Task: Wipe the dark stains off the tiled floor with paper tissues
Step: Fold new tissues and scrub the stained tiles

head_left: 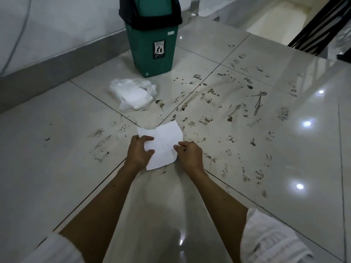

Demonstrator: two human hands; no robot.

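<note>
White paper tissue (pixel 161 145) is held flat above the tiled floor (pixel 57 149) in the head view. Left hand (pixel 139 151) pinches its left edge, thumb on top, fingers curled under. Right hand (pixel 188 153) pinches its right edge the same way. Dark stains (pixel 209 95) are scattered over the tiles beyond and to the right. Tissue pack (pixel 133 93) lies near a green bin (pixel 152 52).
</note>
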